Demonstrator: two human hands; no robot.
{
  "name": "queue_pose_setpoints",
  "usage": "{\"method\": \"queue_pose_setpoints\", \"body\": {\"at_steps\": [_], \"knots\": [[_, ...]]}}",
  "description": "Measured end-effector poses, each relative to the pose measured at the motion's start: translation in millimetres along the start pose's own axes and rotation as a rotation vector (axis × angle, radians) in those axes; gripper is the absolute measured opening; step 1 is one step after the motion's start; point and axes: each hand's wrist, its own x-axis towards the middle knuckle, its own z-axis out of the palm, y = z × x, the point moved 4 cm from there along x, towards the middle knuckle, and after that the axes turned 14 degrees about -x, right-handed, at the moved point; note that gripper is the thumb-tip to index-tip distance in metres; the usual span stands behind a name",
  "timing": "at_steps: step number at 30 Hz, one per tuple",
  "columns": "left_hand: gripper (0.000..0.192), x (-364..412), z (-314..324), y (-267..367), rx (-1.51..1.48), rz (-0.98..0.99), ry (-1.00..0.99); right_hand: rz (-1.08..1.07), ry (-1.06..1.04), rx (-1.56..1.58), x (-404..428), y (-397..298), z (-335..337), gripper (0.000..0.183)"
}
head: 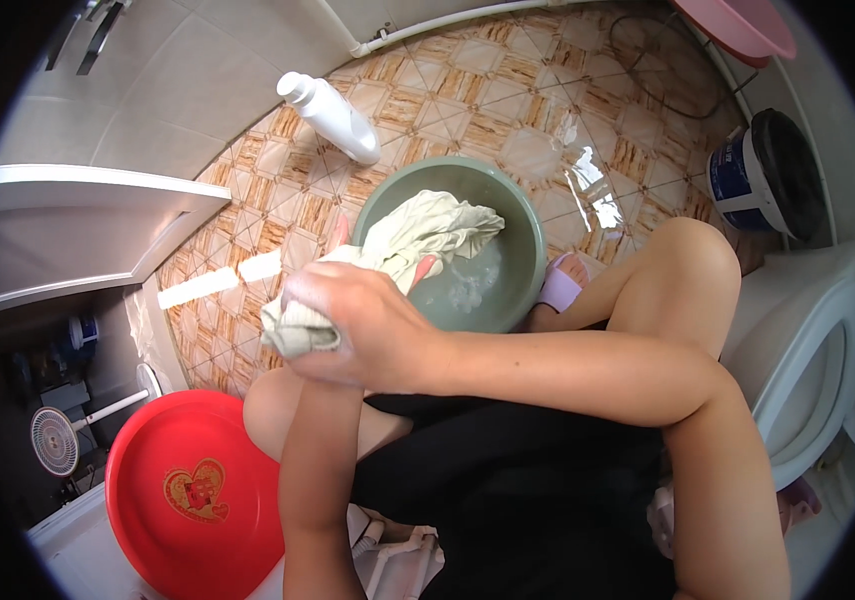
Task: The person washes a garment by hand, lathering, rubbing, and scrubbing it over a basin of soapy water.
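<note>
A wet, pale cream-green cloth (435,225) is bunched up between both hands, over the near-left rim of a green plastic basin (535,225). My right hand (367,322) is closed around its near end, and a folded bit of fabric pokes out left of the fist. Most of my left hand (424,268) is hidden behind the right hand and the cloth; fingertips show on either side of the fabric, gripping it. The far part of the cloth hangs over the basin's inside. Cloudy water with suds (469,289) lies in the bottom.
A white plastic bottle (337,120) stands on the tiled floor (465,90) beyond the basin. To my left are a red basin (150,480), an open door (97,232) and a fan (56,441). A bucket (746,180) and a toilet (810,375) are at right.
</note>
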Motion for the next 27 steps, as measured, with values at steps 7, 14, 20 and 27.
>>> {"method": "queue_pose_setpoints", "body": {"at_steps": [7, 14, 20, 27], "knots": [[0.037, 17, 9, -16, 0.098, -0.036, -0.388, 0.347, 0.277, -0.605, 29, 112, -60, 0.025], [0.037, 1, -17, -8, 0.08, 0.288, -0.833, -0.15, -0.02, -0.436, -5, 21, 3, 0.018], [0.036, 20, -15, -19, 0.169, 0.203, -0.024, 0.365, 0.18, -0.674, 21, 108, -35, 0.021], [0.037, 18, -34, 0, -0.071, 0.014, -0.485, 0.407, -0.116, -0.355, 7, 77, -5, 0.019]]}}
